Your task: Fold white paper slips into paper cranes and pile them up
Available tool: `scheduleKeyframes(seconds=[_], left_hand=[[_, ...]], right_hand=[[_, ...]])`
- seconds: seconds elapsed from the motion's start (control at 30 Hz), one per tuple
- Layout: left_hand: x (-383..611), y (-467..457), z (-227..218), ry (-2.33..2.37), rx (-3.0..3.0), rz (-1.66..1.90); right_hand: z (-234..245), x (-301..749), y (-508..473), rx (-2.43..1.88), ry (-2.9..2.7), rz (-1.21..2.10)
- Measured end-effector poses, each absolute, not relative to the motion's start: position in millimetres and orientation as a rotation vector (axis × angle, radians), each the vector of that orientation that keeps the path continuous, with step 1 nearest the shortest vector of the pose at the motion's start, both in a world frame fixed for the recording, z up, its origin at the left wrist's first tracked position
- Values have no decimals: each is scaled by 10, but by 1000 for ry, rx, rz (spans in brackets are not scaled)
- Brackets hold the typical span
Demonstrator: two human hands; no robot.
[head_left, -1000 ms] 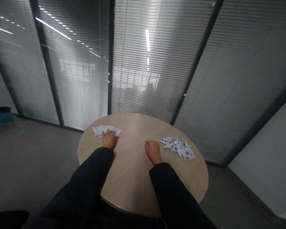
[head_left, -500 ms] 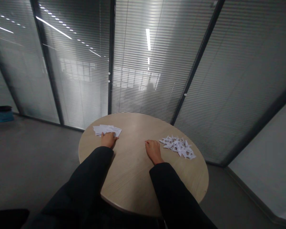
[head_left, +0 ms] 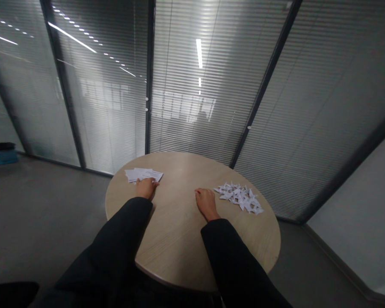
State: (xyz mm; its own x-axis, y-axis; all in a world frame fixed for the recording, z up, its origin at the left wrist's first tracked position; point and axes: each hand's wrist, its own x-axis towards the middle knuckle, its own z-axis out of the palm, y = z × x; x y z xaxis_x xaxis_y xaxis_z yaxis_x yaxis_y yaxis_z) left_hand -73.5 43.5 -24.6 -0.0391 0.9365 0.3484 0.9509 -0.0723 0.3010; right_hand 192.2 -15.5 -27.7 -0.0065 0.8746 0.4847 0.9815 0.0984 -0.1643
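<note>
My left hand (head_left: 146, 188) lies at the near edge of a small fanned stack of white paper sheets (head_left: 142, 174) on the left of the round wooden table (head_left: 179, 239). Its fingers are curled in, pinching the edge of the nearest sheet. My right hand (head_left: 205, 202) rests on the tabletop near the middle, fingers loosely curled under, with nothing visible in it. Just to its right lies a pile of several small folded white paper shapes (head_left: 239, 196). That hand does not touch the pile. Both arms wear black sleeves.
Glass walls with closed blinds and dark frames (head_left: 263, 85) stand right behind the table. Grey floor surrounds it. A blue bin with a dark top (head_left: 0, 152) sits on the floor at the far left.
My left hand's fingers, stretched out on the sheets a second ago, have curled in and drawn back a little. The right hand has stayed put.
</note>
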Motion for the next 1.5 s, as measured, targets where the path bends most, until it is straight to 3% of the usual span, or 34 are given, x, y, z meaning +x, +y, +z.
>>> scheduleKeyframes(seconds=[0.43,0.8,1.1,1.23,1.37,1.5], left_hand=[[-723,387,-133,-2114,-2071,-761],[-719,340,-45,-2133,-1978,-1096],[-682,359,-5,-2002,-1983,-1689],[-612,458,-61,-1950,-2062,-2122],[-458,498,-125,-1817,-2082,-2736],[-311,454,-145,-1674,-2079,-3059]], right_hand=[[-291,1930,-149,-1802,-1903,-285],[-298,1938,-138,-1794,-1898,-268],[-292,1915,-146,-1748,-1889,-267],[-285,1908,-142,-1712,-1870,-218],[-258,1889,-137,-1631,-1768,-7],[-215,1841,-133,-1407,-1568,342]])
